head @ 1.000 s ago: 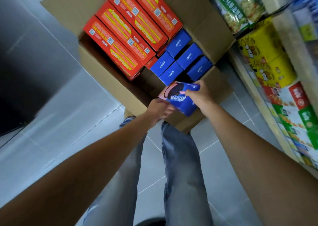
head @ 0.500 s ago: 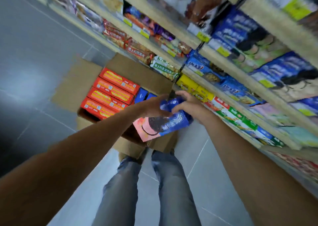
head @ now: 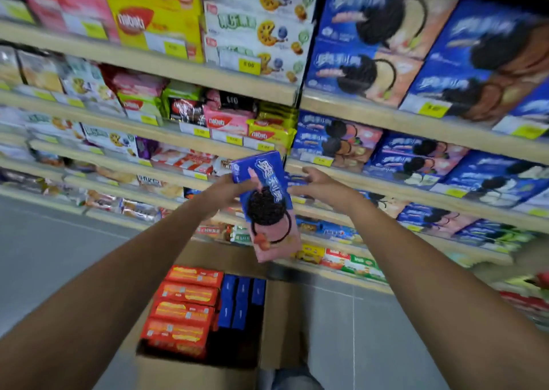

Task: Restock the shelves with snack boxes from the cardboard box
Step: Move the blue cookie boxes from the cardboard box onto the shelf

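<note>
Glossy printed card snack box (head: 264, 205); matt brown cardboard box (head: 190, 372); pale wood-look shelves (head: 166, 65); smooth grey floor tiles (head: 350, 330).

The snack box (head: 263, 199) is blue and pink; the cardboard box (head: 190, 374) is brown.

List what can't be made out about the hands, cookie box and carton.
Head view only.
The right hand: whether it grips anything; the cookie box hides its fingertips.
The left hand: fingers behind that box.
The cardboard box: lower layers lie under the top packs; bottom edge cuts its near side.
The price labels: motion blur.
</note>
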`<state>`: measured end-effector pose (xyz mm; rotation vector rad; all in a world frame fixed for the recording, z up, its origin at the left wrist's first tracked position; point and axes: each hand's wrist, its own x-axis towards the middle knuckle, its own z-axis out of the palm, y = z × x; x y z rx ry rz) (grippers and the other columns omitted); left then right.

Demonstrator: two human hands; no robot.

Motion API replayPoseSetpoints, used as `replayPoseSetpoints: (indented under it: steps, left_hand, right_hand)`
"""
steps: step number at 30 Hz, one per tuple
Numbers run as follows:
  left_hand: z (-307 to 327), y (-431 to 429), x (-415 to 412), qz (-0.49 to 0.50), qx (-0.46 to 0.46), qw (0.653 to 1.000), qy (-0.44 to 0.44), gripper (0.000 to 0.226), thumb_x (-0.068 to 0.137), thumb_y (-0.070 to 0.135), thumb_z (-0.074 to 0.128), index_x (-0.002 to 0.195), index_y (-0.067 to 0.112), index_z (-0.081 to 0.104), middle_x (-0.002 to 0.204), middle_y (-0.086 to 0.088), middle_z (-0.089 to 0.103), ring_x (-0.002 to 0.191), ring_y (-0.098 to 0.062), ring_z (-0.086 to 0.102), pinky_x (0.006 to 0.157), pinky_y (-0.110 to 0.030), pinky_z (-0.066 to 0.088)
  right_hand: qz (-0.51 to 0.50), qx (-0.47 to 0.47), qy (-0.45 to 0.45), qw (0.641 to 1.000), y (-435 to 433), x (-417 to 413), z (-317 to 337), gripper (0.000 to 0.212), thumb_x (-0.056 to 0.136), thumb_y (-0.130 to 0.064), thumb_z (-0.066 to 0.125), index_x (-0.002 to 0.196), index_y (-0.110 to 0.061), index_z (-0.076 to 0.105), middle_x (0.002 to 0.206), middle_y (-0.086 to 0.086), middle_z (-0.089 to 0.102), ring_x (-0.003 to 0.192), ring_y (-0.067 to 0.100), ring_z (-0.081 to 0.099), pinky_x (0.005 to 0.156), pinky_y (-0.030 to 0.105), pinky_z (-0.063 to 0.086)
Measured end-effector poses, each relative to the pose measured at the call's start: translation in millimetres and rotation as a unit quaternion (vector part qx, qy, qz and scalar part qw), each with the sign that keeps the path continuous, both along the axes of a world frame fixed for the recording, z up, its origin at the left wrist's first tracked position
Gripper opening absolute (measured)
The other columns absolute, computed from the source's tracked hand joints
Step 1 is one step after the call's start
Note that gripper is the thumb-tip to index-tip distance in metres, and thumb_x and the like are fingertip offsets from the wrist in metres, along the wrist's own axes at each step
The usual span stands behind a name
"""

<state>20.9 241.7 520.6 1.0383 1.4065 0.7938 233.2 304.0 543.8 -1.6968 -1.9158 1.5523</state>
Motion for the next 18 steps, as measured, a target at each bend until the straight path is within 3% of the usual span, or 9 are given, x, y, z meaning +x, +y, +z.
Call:
replayPoseSetpoints:
  steps: [2,5,8,11,14,16,18]
  left_hand:
    - [33.2,7.8,-2.3,0.038,0.017,0.999,-0.023,0.019,0.093,0.031,0.054,0.107,0.018,0.059,0.099,-0.001,0.065,0.091,-0.018,0.061,0.072,-0.024,0.051]
    - [85.3,17.6,1.5,0.081,0.056,0.993,-0.061,0.013,0.094,0.032,0.052,0.094,0.021,0.059,0.094,-0.002,0.065,0.07,-0.009,0.066,0.056,-0.018,0.053]
    - [132.0,24.7,12.8,0.134,0.095,0.974,-0.156,0.016,0.096,0.028,0.048,0.101,0.016,0.058,0.1,-0.004,0.064,0.053,-0.002,0.067,0.048,-0.017,0.054]
    - [181.6,32.3,28.2,0.166,0.117,0.94,-0.273,0.023,0.098,0.029,0.044,0.099,0.01,0.057,0.071,-0.002,0.072,0.048,-0.005,0.066,0.043,-0.019,0.052]
    - [218.2,41.2,40.8,0.162,0.125,0.913,-0.353,0.027,0.097,0.033,0.043,0.087,0.013,0.057,0.059,0.003,0.07,0.05,-0.006,0.067,0.044,-0.02,0.054]
    - [237.6,48.4,50.2,0.163,0.133,0.898,-0.386,0.026,0.097,0.035,0.044,0.089,0.014,0.057,0.06,0.002,0.071,0.05,-0.007,0.067,0.046,-0.021,0.054]
    - [252.9,59.5,60.7,0.162,0.138,0.883,-0.418,0.026,0.096,0.036,0.045,0.093,0.014,0.057,0.075,-0.001,0.072,0.057,-0.01,0.068,0.056,-0.024,0.058]
  right_hand:
    - [-0.017,0.028,0.012,0.999,2.6,5.2,32.9,0.087,0.085,-0.04,0.067,0.151,-0.016,0.017,0.156,0.004,0.024,0.139,0.024,0.032,0.1,0.032,0.035]
    - [-0.034,0.081,0.017,0.996,5.2,11.3,86.3,0.084,0.083,-0.044,0.067,0.149,-0.015,0.024,0.149,0.0,0.032,0.135,0.021,0.036,0.099,0.032,0.036]
    - [-0.048,0.123,0.033,0.991,7.2,19.1,132.1,0.085,0.078,-0.046,0.071,0.146,-0.014,0.03,0.134,0.001,0.045,0.119,0.019,0.048,0.095,0.031,0.04]
    - [-0.085,0.18,0.074,0.977,12.1,28.4,178.3,0.064,0.086,-0.033,0.067,0.139,-0.012,0.039,0.136,0.002,0.048,0.116,0.021,0.052,0.088,0.029,0.041]
    - [-0.16,0.24,0.123,0.95,17.8,37.5,215.4,0.076,0.081,-0.039,0.07,0.144,-0.017,0.032,0.141,0.004,0.046,0.124,0.024,0.05,0.089,0.034,0.042]
    - [-0.204,0.245,0.183,0.93,22.3,44.0,234.2,0.057,0.082,-0.038,0.069,0.13,-0.019,0.044,0.12,0.002,0.059,0.101,0.021,0.06,0.085,0.041,0.049]
    - [-0.224,0.243,0.236,0.914,22.9,47.7,247.9,0.03,0.087,-0.035,0.064,0.109,-0.02,0.051,0.1,-0.002,0.062,0.081,0.014,0.06,0.08,0.039,0.052]
